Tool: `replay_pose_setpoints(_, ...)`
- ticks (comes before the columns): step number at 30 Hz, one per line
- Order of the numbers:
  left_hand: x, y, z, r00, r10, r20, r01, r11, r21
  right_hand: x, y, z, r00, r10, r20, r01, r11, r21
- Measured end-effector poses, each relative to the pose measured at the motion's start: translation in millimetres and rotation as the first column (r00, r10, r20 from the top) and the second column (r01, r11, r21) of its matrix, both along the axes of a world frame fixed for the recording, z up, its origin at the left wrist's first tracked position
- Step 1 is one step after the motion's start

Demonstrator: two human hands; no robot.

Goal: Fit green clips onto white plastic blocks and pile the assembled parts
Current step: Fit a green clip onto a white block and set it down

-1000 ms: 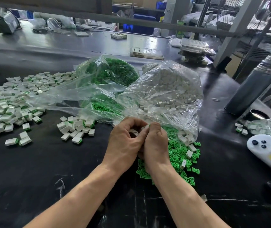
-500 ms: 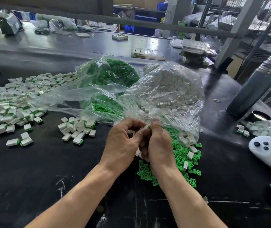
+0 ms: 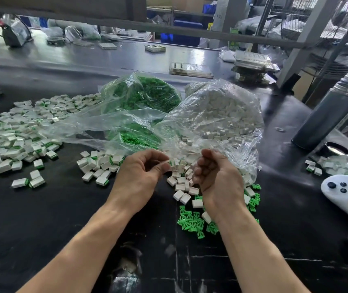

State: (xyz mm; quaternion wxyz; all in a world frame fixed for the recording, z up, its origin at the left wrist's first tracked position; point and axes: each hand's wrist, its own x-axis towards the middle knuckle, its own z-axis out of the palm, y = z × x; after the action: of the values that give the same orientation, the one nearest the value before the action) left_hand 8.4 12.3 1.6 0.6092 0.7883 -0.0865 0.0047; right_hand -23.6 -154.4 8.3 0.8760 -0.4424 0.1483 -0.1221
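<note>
Two hands (image 3: 139, 174) apart, white blocks (image 3: 182, 188) between

Bare table (image 3: 41, 218) lay open near-left; bags (image 3: 211, 115) blocked ahead, loose blocks (image 3: 182, 187) and clips (image 3: 192, 223) crowded the middle

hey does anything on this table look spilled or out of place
Mostly normal sorting clutter. Loose green clips and bare white blocks lie spilled on the black table at the open mouth of the block bag. The odd item is a white handheld controller at the right edge, among bagged parts.
</note>
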Motion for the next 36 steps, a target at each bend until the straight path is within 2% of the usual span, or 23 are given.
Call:
replay_pose_setpoints(2,6.7,9.0,-0.8,0.997,0.071,0.019,-0.073,0.984,0.165,-0.8,-3.1,0.1,1.0,0.003,0.011,-0.002,0.997,-0.071)
replay_pose_setpoints(4,11.7,19.8,-1.2,0.989,0.133,0.06,-0.146,0.931,0.334,-2.8,-5.7,-0.3,1.0,-0.007,-0.018,0.002,0.973,-0.229)
replay_pose_setpoints(6,17.0,31.2,-0.4,0.979,0.187,0.077,-0.201,0.871,0.447,-5.0,-7.7,-1.4,0.998,-0.027,-0.061,0.0,0.912,-0.411)
replay_pose_setpoints(8,22.1,41.3,1.1,0.965,0.242,0.104,-0.259,0.806,0.532,-6.0,-10.0,-2.4,0.996,-0.03,-0.088,-0.02,0.852,-0.523)
replay_pose_setpoints(14,30.2,59.9,7.5,0.906,0.364,0.215,-0.414,0.66,0.627,-6.0,-17.1,-3.4,0.987,-0.052,-0.154,-0.084,0.649,-0.757)
replay_pose_setpoints(19,33.0,68.0,7.4,0.886,0.408,0.218,-0.444,0.619,0.647,-6.2,-24.1,-4.0,0.984,-0.06,-0.166,-0.094,0.618,-0.781)
replay_pose_setpoints(24,34.4,68.5,5.6,0.87,0.42,0.258,-0.477,0.584,0.657,-7.5,-31.0,-1.2,0.978,-0.065,-0.196,-0.132,0.532,-0.836)
replay_pose_setpoints(30,28.4,56.3,9.8,0.874,0.401,0.273,-0.48,0.625,0.616,-9.6,-41.4,3.8,0.964,-0.054,-0.261,-0.222,0.379,-0.898)
replay_pose_setpoints(33,22.1,42.7,9.1,0.928,0.313,0.201,-0.369,0.701,0.61,-8.8,-46.5,4.5,0.947,-0.029,-0.32,-0.289,0.355,-0.889)
replay_pose_setpoints(36,12.6,24.9,4.5,0.979,0.145,0.143,-0.201,0.808,0.555,-8.3,-49.6,3.2,0.92,0.025,-0.391,-0.379,0.31,-0.872)
